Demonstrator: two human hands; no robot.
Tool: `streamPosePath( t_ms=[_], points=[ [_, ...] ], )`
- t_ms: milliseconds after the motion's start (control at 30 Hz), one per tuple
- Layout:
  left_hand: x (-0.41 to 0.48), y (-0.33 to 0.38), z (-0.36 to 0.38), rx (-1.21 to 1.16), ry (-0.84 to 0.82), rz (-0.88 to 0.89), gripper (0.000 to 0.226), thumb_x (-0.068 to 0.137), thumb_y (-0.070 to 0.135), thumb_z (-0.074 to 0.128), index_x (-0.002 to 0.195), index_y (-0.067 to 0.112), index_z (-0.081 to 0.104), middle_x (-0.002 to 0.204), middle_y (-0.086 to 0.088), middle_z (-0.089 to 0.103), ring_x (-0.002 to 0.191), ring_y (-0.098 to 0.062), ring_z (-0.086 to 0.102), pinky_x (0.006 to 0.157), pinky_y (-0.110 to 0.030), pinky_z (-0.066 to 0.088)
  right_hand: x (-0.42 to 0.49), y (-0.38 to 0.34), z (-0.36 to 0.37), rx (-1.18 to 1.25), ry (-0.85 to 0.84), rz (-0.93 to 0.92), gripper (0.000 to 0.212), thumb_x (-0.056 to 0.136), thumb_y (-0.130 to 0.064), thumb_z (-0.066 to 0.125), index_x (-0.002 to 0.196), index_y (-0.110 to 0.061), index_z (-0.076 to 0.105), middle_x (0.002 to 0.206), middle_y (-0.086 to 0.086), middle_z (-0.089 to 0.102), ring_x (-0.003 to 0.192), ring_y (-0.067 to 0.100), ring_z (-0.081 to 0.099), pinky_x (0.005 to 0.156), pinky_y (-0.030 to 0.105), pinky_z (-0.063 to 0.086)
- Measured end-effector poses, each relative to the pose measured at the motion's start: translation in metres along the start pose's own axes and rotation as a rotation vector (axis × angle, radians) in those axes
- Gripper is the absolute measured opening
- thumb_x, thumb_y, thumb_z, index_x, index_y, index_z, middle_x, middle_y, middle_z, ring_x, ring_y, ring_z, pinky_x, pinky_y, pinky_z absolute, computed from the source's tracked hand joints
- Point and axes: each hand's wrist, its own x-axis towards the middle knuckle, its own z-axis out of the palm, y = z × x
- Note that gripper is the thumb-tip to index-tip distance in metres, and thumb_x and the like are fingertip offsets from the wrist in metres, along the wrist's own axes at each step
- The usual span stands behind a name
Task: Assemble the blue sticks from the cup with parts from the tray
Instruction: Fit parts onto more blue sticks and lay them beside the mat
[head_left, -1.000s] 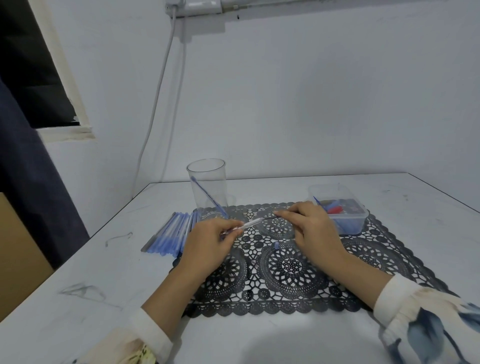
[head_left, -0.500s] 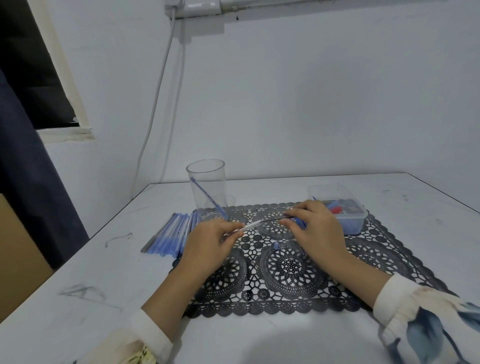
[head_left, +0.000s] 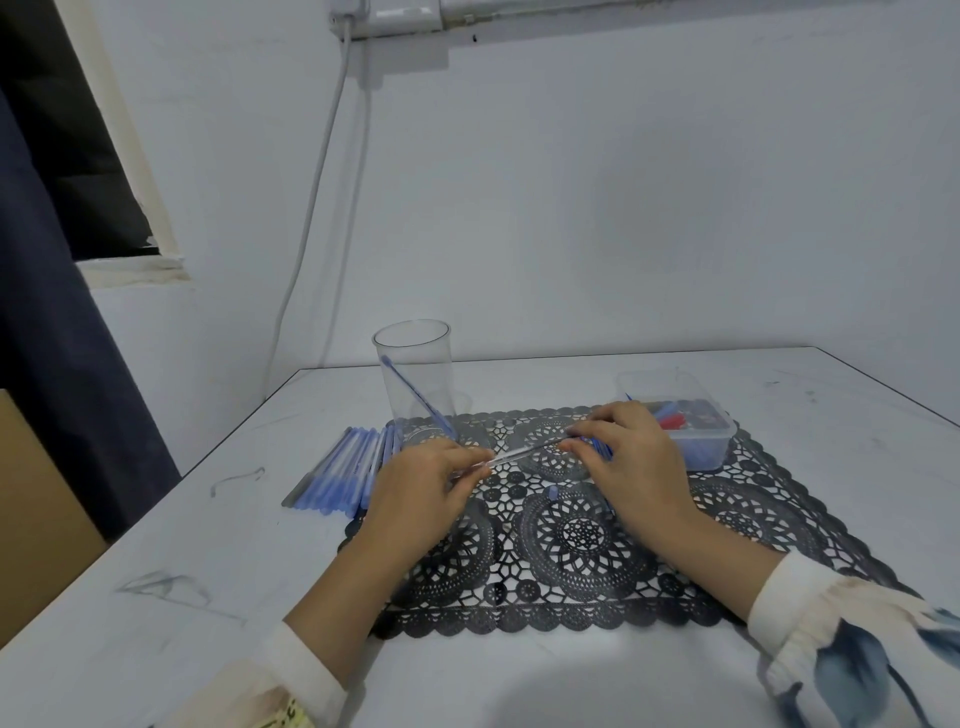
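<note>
Blue stick (head_left: 597, 447) sits pinched in the curled fingers of the right hand (head_left: 636, 467) over the black lace mat (head_left: 571, 551). Its tip meets a clear tube (head_left: 522, 453), which the left hand (head_left: 421, 499) grips at the other end. Another stick (head_left: 410, 394) leans inside the cup (head_left: 415, 364), and the tray (head_left: 701, 449) lies just behind the right hand.

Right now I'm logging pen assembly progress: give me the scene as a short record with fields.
left hand: grips one end of the thin clear plastic tube
right hand: pinches the tube's other end
clear plastic cup: one blue stick leaning inside
clear plastic tray: blue and red parts inside
black lace mat: under both hands; small blue cap lying on it
blue pens: row left of mat
</note>
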Motion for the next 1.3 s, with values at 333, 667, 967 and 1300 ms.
streamPosePath(
  t_ms=[333, 667, 967, 1300],
  points=[
    [-0.002, 0.007, 0.003, 0.016, 0.022, 0.116, 0.023, 0.085, 0.032, 0.064, 0.107, 0.027, 0.070, 0.090, 0.010, 0.070, 0.075, -0.006, 0.062, 0.072, -0.026, 0.053, -0.003, -0.005, 0.002, -0.014, -0.006, -0.125, 0.011, 0.070, -0.015, 0.081, 0.079, -0.013, 0.075, 0.077, 0.000, 0.063, 0.075, 0.016, 0.059, 0.063, 0.031, 0.052],
    [-0.002, 0.008, 0.006, 0.025, 0.000, 0.139, 0.024, 0.086, 0.032, 0.063, 0.108, 0.026, 0.069, 0.087, 0.011, 0.069, 0.073, -0.007, 0.061, 0.070, -0.032, 0.054, -0.007, -0.011, 0.006, 0.081, -0.103, -0.155, 0.025, 0.070, 0.006, 0.075, 0.089, -0.010, 0.074, 0.082, 0.002, 0.063, 0.076, 0.010, 0.057, 0.075, 0.008, 0.039],
    [-0.004, 0.010, 0.007, -0.043, -0.006, 0.109, 0.024, 0.086, 0.029, 0.063, 0.109, 0.024, 0.069, 0.090, 0.012, 0.068, 0.075, -0.001, 0.057, 0.077, -0.021, 0.051, -0.009, -0.023, 0.003, 0.266, -0.121, -0.084, 0.038, 0.072, 0.014, 0.063, 0.095, -0.014, 0.071, 0.087, -0.004, 0.060, 0.076, 0.004, 0.058, 0.072, 0.017, 0.051],
    [-0.002, 0.006, 0.009, -0.132, -0.019, 0.049, 0.023, 0.082, 0.022, 0.068, 0.106, 0.021, 0.070, 0.088, 0.010, 0.068, 0.078, -0.001, 0.060, 0.078, -0.017, 0.050, -0.003, -0.021, 0.003, 0.548, -0.221, 0.323, 0.031, 0.071, 0.007, 0.068, 0.064, -0.023, 0.066, 0.081, -0.004, 0.067, 0.083, 0.009, 0.063, 0.078, 0.024, 0.050]
  ],
)
